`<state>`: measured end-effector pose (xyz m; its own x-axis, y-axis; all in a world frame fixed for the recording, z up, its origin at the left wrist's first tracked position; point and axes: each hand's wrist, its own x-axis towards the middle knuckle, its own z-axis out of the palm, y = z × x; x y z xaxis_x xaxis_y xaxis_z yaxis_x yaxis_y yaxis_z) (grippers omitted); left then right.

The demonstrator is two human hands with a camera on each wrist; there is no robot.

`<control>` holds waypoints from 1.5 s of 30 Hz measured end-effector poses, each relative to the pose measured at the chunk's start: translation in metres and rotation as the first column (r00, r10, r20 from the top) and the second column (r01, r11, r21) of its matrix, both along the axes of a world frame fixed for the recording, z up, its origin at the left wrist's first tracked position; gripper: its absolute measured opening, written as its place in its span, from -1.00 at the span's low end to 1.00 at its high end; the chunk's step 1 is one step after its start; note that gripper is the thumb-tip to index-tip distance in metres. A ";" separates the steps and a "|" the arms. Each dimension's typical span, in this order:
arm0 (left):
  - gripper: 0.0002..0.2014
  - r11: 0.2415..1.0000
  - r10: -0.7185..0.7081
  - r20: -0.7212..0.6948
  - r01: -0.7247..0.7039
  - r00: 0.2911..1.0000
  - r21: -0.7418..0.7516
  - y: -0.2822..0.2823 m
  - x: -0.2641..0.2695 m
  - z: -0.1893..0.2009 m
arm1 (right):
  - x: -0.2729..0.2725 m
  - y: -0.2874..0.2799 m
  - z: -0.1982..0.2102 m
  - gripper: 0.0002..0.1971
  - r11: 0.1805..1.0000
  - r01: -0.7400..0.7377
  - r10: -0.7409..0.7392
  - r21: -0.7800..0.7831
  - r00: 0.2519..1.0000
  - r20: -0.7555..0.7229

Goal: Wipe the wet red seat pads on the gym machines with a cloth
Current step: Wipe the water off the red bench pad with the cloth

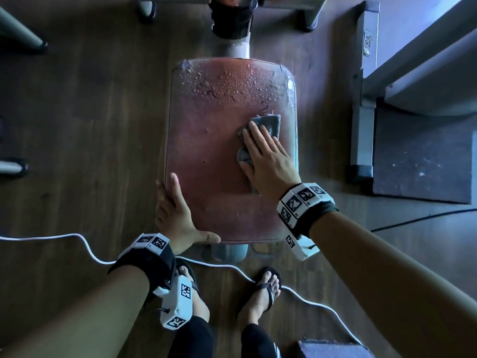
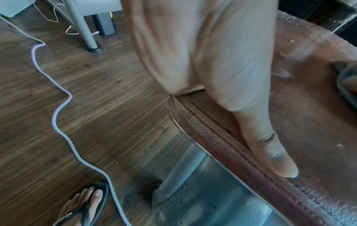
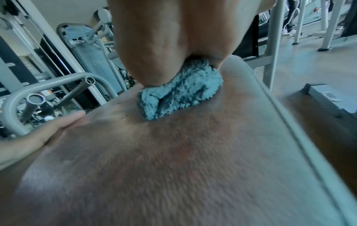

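Where the head view looks straight down, the wooden floor (image 1: 85, 125) fills the field, and grey machine frames (image 1: 362, 120) are cut off at 12 and 3 o'clock. One red seat pad (image 1: 214, 161) sits at centre on a grey post (image 1: 236, 49) whose upper end leaves the picture at 12 o'clock. Water beads cover the pad's 12 o'clock band; the part nearer the person shows only a few scattered drops. One white cable (image 1: 85, 244) snakes over the floor from 9 o'clock toward 5 o'clock, passing the person's two sandalled feet (image 1: 263, 290) at 6 o'clock.

The right hand (image 1: 267, 158) lies flat, fingers straight and pointing toward 11 o'clock, pressing one grey-blue cloth (image 1: 268, 121) onto the pad's 3 o'clock half; the palm hides most of the cloth, so its full outline cannot be made out. In the right wrist view the cloth (image 3: 181, 90) bulges out from under the heel of the hand (image 3: 164, 38), and the pad's surface (image 3: 173, 160) is blurred.

The left hand (image 1: 175, 215) is spread wide over the pad's 7 o'clock corner, fingers lying along the 9 o'clock edge and thumb extended along the 6 o'clock edge. In the left wrist view the thumb (image 2: 270, 146) rests on the pad's seam (image 2: 222, 134); the fingers are out of sight there.
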<state>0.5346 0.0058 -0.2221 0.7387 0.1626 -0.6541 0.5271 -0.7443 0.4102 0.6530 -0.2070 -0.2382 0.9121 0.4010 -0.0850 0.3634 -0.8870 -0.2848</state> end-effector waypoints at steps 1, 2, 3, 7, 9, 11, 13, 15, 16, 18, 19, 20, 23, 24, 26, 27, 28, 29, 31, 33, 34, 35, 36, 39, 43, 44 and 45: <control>0.75 1.000 -0.003 0.007 0.003 1.000 -0.001 0.000 0.000 0.001 | -0.004 -0.006 0.000 -0.36 1.000 0.015 -0.015 -0.003 1.000 -0.011; 0.75 1.000 -0.008 0.015 0.007 1.000 0.011 0.000 0.000 0.001 | -0.007 -0.010 0.000 -0.37 0.999 0.034 -0.034 -0.010 0.999 -0.020; 0.76 1.000 -0.014 0.025 0.014 1.000 0.025 0.000 0.000 0.002 | -0.011 -0.014 0.000 -0.37 0.998 0.060 -0.060 -0.018 0.998 -0.025; 0.75 0.999 -0.006 0.050 0.004 0.999 0.038 -0.003 0.000 0.003 | -0.030 -0.021 -0.003 -0.33 0.973 0.225 -0.227 -0.047 0.972 -0.055; 0.74 0.999 0.000 0.037 -0.002 0.999 0.054 -0.004 0.000 0.002 | -0.050 -0.025 -0.003 -0.31 0.943 0.331 -0.332 -0.028 0.940 -0.081; 0.75 0.999 0.002 0.032 -0.003 0.999 0.046 -0.003 -0.001 0.000 | -0.077 -0.032 0.000 -0.33 0.898 0.438 -0.429 0.044 0.894 -0.126; 0.76 1.000 0.001 0.049 -0.002 0.999 0.028 -0.001 -0.003 -0.003 | -0.105 -0.038 0.005 -0.31 0.843 0.530 -0.502 0.097 0.838 -0.215; 0.76 1.000 0.000 0.058 -0.001 0.998 0.018 -0.001 -0.004 -0.004 | -0.130 -0.045 0.008 -0.30 0.800 0.585 -0.532 0.136 0.795 -0.292; 0.75 1.000 -0.004 0.060 0.003 0.998 0.013 -0.001 -0.004 -0.004 | -0.140 -0.047 0.009 -0.28 0.779 0.609 -0.542 0.150 0.774 -0.327; 0.75 1.000 -0.013 0.073 0.013 0.997 0.005 0.000 -0.004 -0.004 | -0.154 -0.047 0.009 -0.28 0.740 0.652 -0.564 0.167 0.736 -0.375; 0.76 1.000 -0.015 0.076 0.015 0.997 0.001 0.000 -0.004 -0.004 | -0.157 -0.045 0.009 -0.29 0.724 0.669 -0.577 0.168 0.722 -0.383; 0.76 1.000 -0.015 0.076 0.015 0.997 -0.001 0.001 -0.004 -0.004 | -0.157 -0.043 0.008 -0.31 0.711 0.683 -0.590 0.169 0.710 -0.385; 0.75 1.000 -0.017 0.071 0.017 0.997 0.005 0.000 -0.004 -0.003 | -0.141 -0.041 0.005 -0.42 0.667 0.726 -0.626 0.169 0.669 -0.401; 0.75 1.000 -0.021 0.075 0.020 0.997 0.009 0.001 -0.004 -0.003 | -0.135 -0.043 0.004 -0.44 0.664 0.727 -0.625 0.172 0.667 -0.407; 0.75 1.000 -0.025 0.085 0.025 0.996 0.009 0.002 -0.005 -0.003 | -0.126 -0.048 0.004 -0.46 0.676 0.715 -0.607 0.177 0.676 -0.418; 0.75 1.000 -0.026 0.087 0.026 0.996 0.006 0.002 -0.005 -0.003 | -0.124 -0.050 0.004 -0.46 0.681 0.710 -0.597 0.180 0.681 -0.424; 0.75 1.000 -0.025 0.087 0.025 0.996 -0.002 0.002 -0.006 -0.003 | -0.124 -0.052 0.004 -0.46 0.682 0.708 -0.592 0.183 0.682 -0.430; 0.75 1.000 -0.021 0.085 0.022 0.996 -0.010 0.002 -0.006 -0.004 | -0.126 -0.052 0.005 -0.46 0.679 0.709 -0.591 0.188 0.680 -0.434; 0.74 1.000 -0.017 0.088 0.018 0.996 -0.017 0.002 -0.007 -0.003 | -0.135 -0.051 0.007 -0.45 0.667 0.718 -0.598 0.198 0.675 -0.434; 0.73 1.000 -0.013 0.093 0.014 0.996 -0.012 0.002 -0.007 -0.003 | -0.146 -0.046 0.007 -0.44 0.652 0.731 -0.616 0.199 0.664 -0.423; 0.73 1.000 -0.008 0.092 0.009 0.996 -0.016 0.001 -0.008 -0.003 | -0.151 -0.044 0.006 -0.44 0.647 0.738 -0.628 0.193 0.659 -0.414; 0.72 1.000 -0.005 0.091 0.007 0.996 -0.019 0.001 -0.008 -0.002 | -0.152 -0.042 0.006 -0.44 0.643 0.743 -0.637 0.186 0.654 -0.408; 0.72 1.000 -0.004 0.094 0.006 0.996 -0.022 0.001 -0.008 -0.002 | -0.151 -0.041 0.006 -0.45 0.642 0.745 -0.640 0.178 0.650 -0.410; 0.72 0.999 0.000 0.101 0.003 0.995 -0.032 0.001 -0.009 -0.003 | -0.132 -0.046 0.006 -0.49 0.656 0.735 -0.620 0.172 0.654 -0.433; 0.67 0.997 0.018 0.056 -0.013 0.998 -0.082 0.004 -0.007 -0.004 | -0.114 -0.055 0.005 -0.47 0.677 0.712 -0.587 0.189 0.676 -0.445; 0.62 0.994 0.024 0.023 -0.021 0.999 -0.109 0.007 -0.006 -0.004 | -0.116 -0.055 0.005 -0.46 0.681 0.701 -0.579 0.212 0.693 -0.430; 0.57 0.990 0.032 -0.015 -0.034 0.999 -0.136 0.010 -0.003 -0.002 | -0.122 -0.055 0.006 -0.44 0.687 0.685 -0.568 0.240 0.713 -0.410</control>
<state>0.5315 0.0159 -0.2244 0.7256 0.0957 -0.6814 0.5564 -0.6642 0.4992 0.5313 -0.2618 -0.2325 0.9132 -0.2041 -0.3528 -0.3903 -0.6874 -0.6125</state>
